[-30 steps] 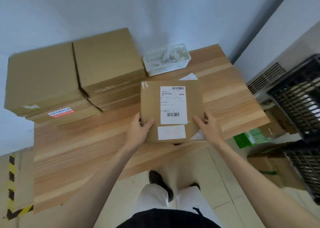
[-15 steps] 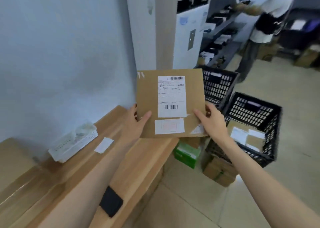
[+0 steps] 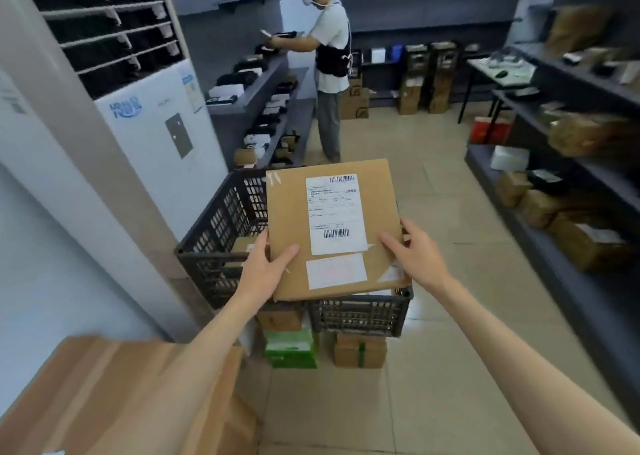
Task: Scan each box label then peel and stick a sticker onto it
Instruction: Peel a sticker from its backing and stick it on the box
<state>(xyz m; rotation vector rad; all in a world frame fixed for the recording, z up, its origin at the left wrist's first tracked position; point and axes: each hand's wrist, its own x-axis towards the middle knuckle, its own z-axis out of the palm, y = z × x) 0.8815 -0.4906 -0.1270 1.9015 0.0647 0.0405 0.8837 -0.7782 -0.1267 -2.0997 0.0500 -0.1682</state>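
Note:
A flat brown cardboard box [image 3: 294, 212] is held in the air over two black plastic crates [image 3: 221, 233]. It carries a white shipping label [image 3: 336, 212] with barcodes and, below that, a pale sticker [image 3: 336, 270]. My left hand [image 3: 266, 264] grips the box's lower left edge, thumb on top. My right hand [image 3: 417, 255] grips the lower right edge, thumb on the top face. The nearer crate [image 3: 360, 314] is mostly hidden under the box.
Small cardboard boxes [image 3: 360, 350] and a green carton [image 3: 291, 347] lie on the floor under the crates. The wooden table's corner [image 3: 121, 395] is at the lower left. A tall air conditioner [image 3: 156, 132] stands at left. Another person [image 3: 329, 70] works at far shelves; loaded shelves [image 3: 571, 195] line the right.
The box has been lifted off the table and carried to the right, now held over the black crates. My view has swung from the table to the room.

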